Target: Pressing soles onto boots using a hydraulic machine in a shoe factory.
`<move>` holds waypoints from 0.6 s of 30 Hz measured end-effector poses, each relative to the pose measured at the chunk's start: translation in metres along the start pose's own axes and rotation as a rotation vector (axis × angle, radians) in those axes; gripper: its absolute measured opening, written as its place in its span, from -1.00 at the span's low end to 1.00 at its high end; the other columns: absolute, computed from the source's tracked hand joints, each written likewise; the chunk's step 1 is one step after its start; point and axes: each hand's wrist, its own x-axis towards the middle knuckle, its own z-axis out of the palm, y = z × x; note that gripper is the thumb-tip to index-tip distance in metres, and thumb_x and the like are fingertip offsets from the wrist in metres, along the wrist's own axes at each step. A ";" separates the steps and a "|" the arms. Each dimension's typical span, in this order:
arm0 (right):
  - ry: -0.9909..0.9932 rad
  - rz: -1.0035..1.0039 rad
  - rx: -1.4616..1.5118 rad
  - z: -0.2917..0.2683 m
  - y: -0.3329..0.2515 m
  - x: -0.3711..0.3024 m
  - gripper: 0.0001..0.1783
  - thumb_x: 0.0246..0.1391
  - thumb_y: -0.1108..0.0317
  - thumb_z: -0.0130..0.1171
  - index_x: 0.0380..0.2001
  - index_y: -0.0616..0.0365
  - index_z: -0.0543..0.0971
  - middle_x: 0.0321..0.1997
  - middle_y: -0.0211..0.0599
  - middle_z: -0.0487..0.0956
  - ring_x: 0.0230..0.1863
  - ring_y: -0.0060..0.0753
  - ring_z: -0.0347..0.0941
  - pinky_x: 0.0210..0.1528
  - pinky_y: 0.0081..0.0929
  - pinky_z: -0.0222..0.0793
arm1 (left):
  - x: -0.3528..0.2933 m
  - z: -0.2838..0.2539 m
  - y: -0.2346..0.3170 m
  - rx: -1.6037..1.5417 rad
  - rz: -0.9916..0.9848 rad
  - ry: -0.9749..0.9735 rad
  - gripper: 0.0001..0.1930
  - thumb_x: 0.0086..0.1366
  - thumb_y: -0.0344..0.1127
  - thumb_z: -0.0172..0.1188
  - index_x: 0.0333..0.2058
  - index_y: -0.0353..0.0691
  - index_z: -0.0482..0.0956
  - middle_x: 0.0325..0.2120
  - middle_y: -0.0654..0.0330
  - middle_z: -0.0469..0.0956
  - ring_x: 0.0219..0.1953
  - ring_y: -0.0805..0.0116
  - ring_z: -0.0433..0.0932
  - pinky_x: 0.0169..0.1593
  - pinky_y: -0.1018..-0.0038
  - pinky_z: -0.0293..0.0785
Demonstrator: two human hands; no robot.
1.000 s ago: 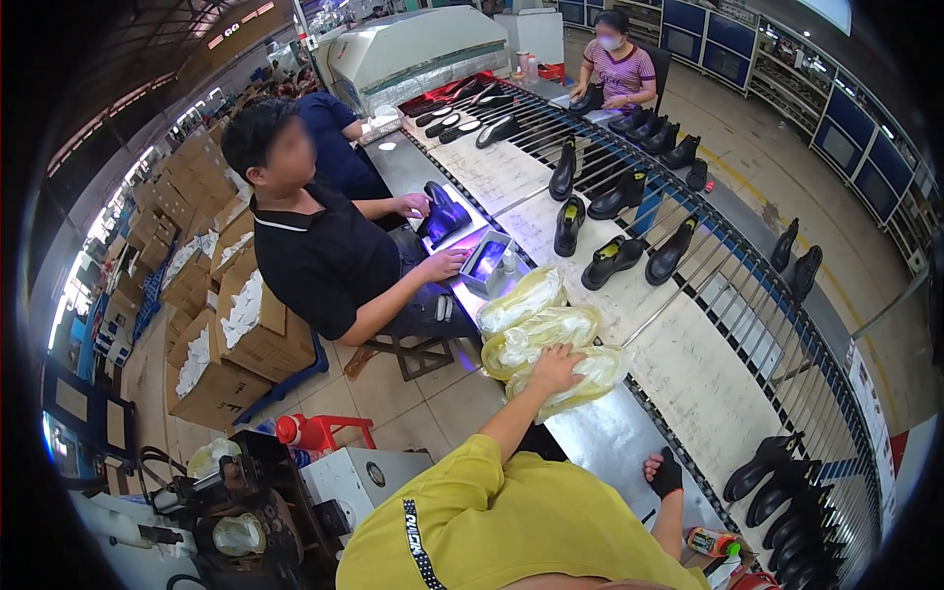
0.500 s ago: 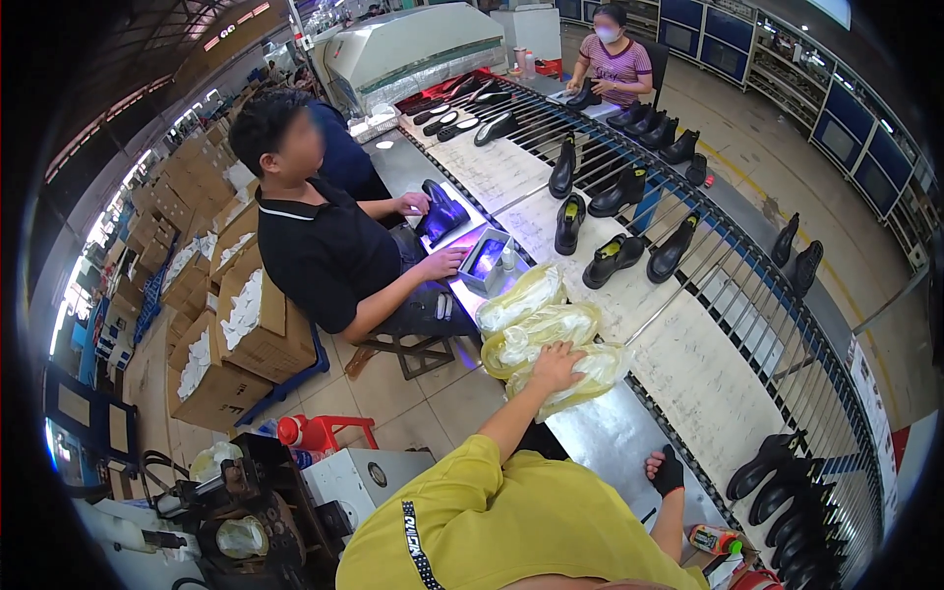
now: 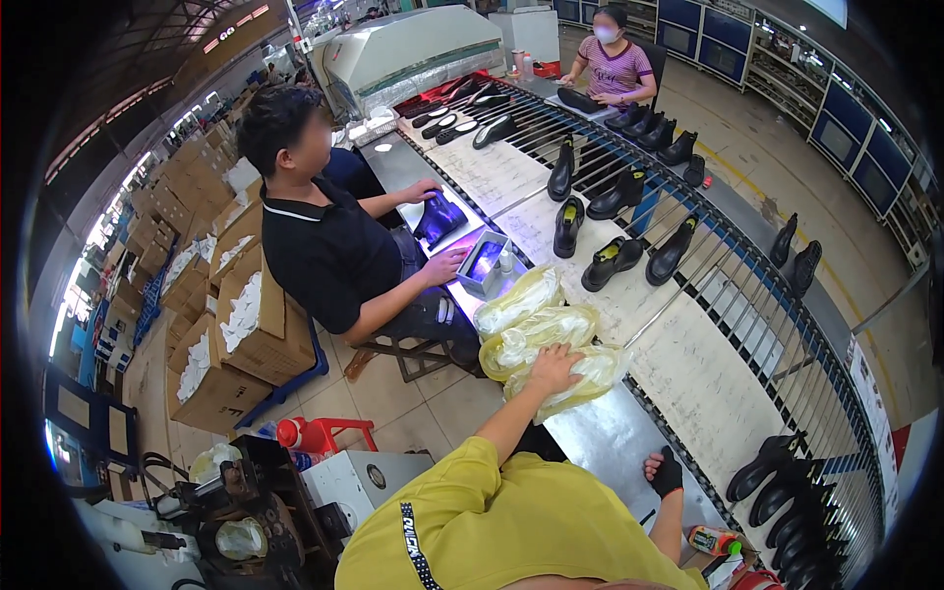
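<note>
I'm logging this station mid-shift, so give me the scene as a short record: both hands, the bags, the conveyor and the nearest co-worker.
Left hand: spread on the nearest yellowish plastic bag
Right hand: dark glove, fingers curled, over the metal tabletop; grip unclear
Other bags: two, beyond the nearest, whitish contents
Conveyor: black shoes on its pale boards and bars
Co-worker: black shirt, one hand at a dark boot

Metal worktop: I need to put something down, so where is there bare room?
The worktop is bare between the bagged bundles and the gloved right hand. Crowded: the bundles' end, where the left hand rests.
</note>
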 end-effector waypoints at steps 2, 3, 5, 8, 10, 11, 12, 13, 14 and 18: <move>-0.028 0.004 0.022 -0.005 0.001 0.003 -0.48 0.29 -0.18 -0.10 -0.27 0.12 0.45 -0.63 -0.45 0.31 -0.59 -0.44 0.24 -0.55 -0.47 0.21 | 0.001 -0.002 0.001 -0.003 0.005 -0.003 -0.40 0.24 0.14 0.15 0.24 0.21 0.36 0.32 0.07 0.20 0.36 0.03 0.12 0.34 0.10 0.05; -0.056 0.010 0.041 -0.007 0.001 0.004 -0.48 0.29 -0.18 -0.10 -0.27 0.11 0.44 -0.62 -0.45 0.30 -0.59 -0.44 0.23 -0.55 -0.47 0.21 | 0.001 -0.002 0.001 -0.008 0.006 -0.006 -0.40 0.24 0.14 0.15 0.24 0.21 0.36 0.32 0.07 0.20 0.36 0.03 0.12 0.34 0.10 0.04; -0.018 -0.008 0.015 -0.003 0.002 0.006 -0.46 0.28 -0.18 -0.10 -0.22 0.16 0.42 -0.62 -0.42 0.31 -0.60 -0.43 0.23 -0.57 -0.47 0.21 | 0.001 -0.003 0.000 -0.005 0.000 -0.004 -0.41 0.24 0.14 0.15 0.24 0.20 0.36 0.32 0.07 0.20 0.36 0.04 0.12 0.34 0.11 0.04; 0.023 -0.027 -0.015 -0.002 0.002 0.007 -0.44 0.27 -0.17 -0.10 -0.17 0.20 0.40 -0.63 -0.38 0.32 -0.62 -0.42 0.22 -0.59 -0.46 0.20 | 0.000 -0.002 -0.002 -0.004 -0.001 -0.001 -0.41 0.24 0.13 0.15 0.24 0.20 0.37 0.32 0.07 0.20 0.36 0.04 0.12 0.34 0.12 0.04; 0.025 -0.027 -0.019 -0.004 0.003 0.008 -0.45 0.27 -0.16 -0.10 -0.17 0.20 0.39 -0.63 -0.38 0.33 -0.63 -0.42 0.22 -0.59 -0.46 0.20 | 0.000 -0.002 -0.001 -0.005 0.002 0.000 -0.41 0.24 0.13 0.15 0.24 0.20 0.36 0.32 0.07 0.20 0.36 0.04 0.12 0.34 0.12 0.04; -0.012 -0.004 0.023 -0.005 0.003 0.008 -0.45 0.27 -0.16 -0.10 -0.17 0.20 0.39 -0.63 -0.38 0.33 -0.63 -0.42 0.22 -0.59 -0.45 0.19 | 0.000 -0.003 -0.001 -0.002 0.001 -0.003 -0.40 0.24 0.14 0.15 0.24 0.20 0.36 0.32 0.07 0.20 0.36 0.04 0.13 0.34 0.12 0.04; -0.049 0.019 0.064 -0.006 0.002 0.009 -0.46 0.27 -0.16 -0.10 -0.18 0.19 0.39 -0.63 -0.37 0.34 -0.63 -0.42 0.22 -0.59 -0.45 0.19 | -0.001 -0.004 0.000 0.001 0.001 -0.007 -0.40 0.24 0.14 0.15 0.24 0.20 0.36 0.32 0.07 0.20 0.36 0.05 0.13 0.34 0.12 0.04; -0.049 0.018 0.065 -0.007 0.002 0.010 -0.46 0.27 -0.16 -0.10 -0.18 0.19 0.39 -0.63 -0.37 0.34 -0.63 -0.42 0.22 -0.59 -0.45 0.19 | -0.001 -0.005 0.000 0.001 0.002 -0.006 -0.40 0.24 0.14 0.15 0.24 0.20 0.36 0.32 0.07 0.20 0.36 0.05 0.13 0.34 0.12 0.04; -0.042 0.013 0.058 -0.008 0.002 0.011 -0.46 0.28 -0.15 -0.10 -0.17 0.19 0.39 -0.63 -0.38 0.33 -0.62 -0.42 0.22 -0.59 -0.45 0.19 | -0.001 -0.006 0.000 0.000 0.001 -0.009 -0.40 0.24 0.14 0.14 0.24 0.20 0.36 0.32 0.07 0.20 0.36 0.05 0.13 0.34 0.12 0.04; -0.055 0.012 0.061 -0.009 0.002 0.011 -0.46 0.28 -0.16 -0.10 -0.18 0.19 0.40 -0.63 -0.36 0.34 -0.62 -0.42 0.23 -0.58 -0.45 0.20 | 0.000 -0.005 -0.001 0.002 0.014 0.001 -0.40 0.25 0.15 0.14 0.25 0.21 0.35 0.32 0.06 0.20 0.35 0.05 0.14 0.34 0.12 0.04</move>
